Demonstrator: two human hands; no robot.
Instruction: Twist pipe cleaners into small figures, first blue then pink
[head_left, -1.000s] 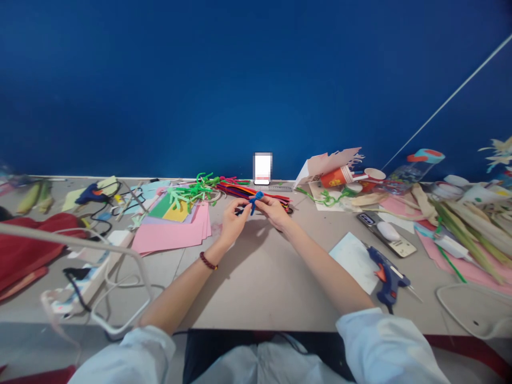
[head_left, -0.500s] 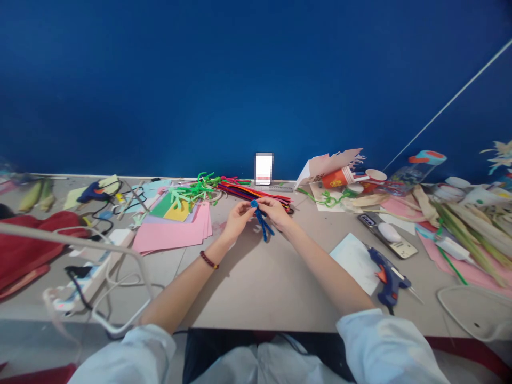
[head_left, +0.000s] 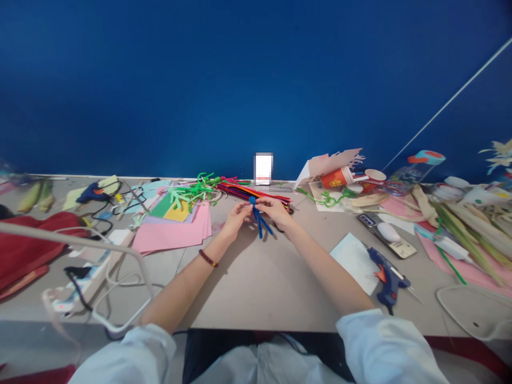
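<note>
Between my two hands, above the middle of the table, is a blue pipe cleaner figure (head_left: 259, 220) with a small knob at its top and two strands hanging down. My left hand (head_left: 237, 218) pinches it from the left near the top, fingers closed. From the other side my right hand (head_left: 274, 211) grips it just below the knob, thumb and fingers pressed together. Just behind my hands lies a bundle of coloured pipe cleaners (head_left: 252, 193), mostly red, orange and dark ones.
Green pipe cleaner pieces (head_left: 191, 192) and pink paper sheets (head_left: 172, 234) lie to the left, beyond a white power strip (head_left: 96, 272). On the right are a glue gun (head_left: 387, 277), a phone (head_left: 404, 248), paper cups (head_left: 338, 177) and corn husks (head_left: 472, 234).
The blue figure has shifted slightly left and up, and its hanging strands stand a little further apart. Both hands still grip it near the top.
</note>
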